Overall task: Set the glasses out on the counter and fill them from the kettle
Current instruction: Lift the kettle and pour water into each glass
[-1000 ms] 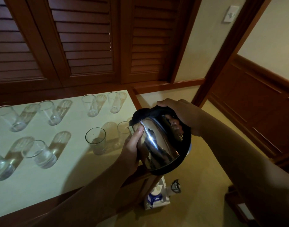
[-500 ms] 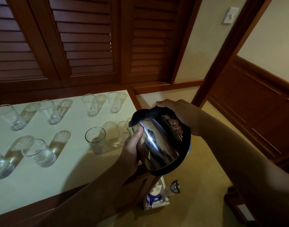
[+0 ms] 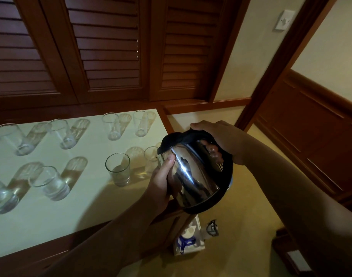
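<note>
**Kettle tipped at the table's right end, spout out of sight**

The right hand (image 3: 225, 140) is wrapped tight around the black handle of the steel kettle (image 3: 193, 172), while the left hand (image 3: 161, 182) cups the kettle's shiny side, thumb pressed flat on the metal. So each grip is closed on the kettle. It hangs tilted, lid end toward the table (image 3: 75, 212), over that table's right edge.

Just left of the kettle, half hidden behind its lid, stands one glass (image 3: 151, 158); the spout itself cannot be seen, so whether water is running is unclear. A little farther left of the kettle is a glass (image 3: 117, 171) that looks nearly empty. Well left of the kettle, two front glasses hold water, and four more stand in the back row.

The risks, as I judge them: the hidden spout may miss the rim and wet the table. The kettle overhangs the floor, so a slip drops it there. If the water is hot, the bare palm on steel could flinch and jerk the pour.
</note>
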The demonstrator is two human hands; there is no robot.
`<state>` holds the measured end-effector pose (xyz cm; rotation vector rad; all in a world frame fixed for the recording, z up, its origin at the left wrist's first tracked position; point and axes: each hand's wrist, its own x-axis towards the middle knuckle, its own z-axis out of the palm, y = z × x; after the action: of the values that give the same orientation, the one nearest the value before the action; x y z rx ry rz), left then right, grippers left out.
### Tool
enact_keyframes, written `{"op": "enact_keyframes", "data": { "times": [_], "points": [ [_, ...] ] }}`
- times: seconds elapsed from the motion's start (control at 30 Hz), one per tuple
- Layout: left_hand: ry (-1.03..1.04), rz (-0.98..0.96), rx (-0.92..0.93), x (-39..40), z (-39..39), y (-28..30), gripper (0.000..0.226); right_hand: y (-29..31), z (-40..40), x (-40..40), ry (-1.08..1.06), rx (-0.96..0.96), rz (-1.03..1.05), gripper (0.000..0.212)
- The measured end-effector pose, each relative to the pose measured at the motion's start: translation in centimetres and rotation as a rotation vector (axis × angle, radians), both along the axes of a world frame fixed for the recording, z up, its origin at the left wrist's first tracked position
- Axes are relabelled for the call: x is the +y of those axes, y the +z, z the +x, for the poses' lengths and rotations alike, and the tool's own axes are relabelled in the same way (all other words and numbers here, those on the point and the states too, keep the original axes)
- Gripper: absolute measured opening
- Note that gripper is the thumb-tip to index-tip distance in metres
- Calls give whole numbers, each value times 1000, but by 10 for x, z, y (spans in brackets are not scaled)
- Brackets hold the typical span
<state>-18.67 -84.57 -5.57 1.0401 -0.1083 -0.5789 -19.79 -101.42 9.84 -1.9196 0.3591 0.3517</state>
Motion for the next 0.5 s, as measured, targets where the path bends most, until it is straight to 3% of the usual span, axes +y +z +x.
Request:
{"op": "enact_keyframes", "data": {
  "times": [0.13, 0.5],
  "points": [
    [-36, -6, -16, 0, 2, -1, 62, 0, 0, 0, -1, 5, -12, 54],
    [-35, -40, 49, 1, -3, 8, 69, 0, 0, 1, -15, 14, -40, 56]
  ]
}}
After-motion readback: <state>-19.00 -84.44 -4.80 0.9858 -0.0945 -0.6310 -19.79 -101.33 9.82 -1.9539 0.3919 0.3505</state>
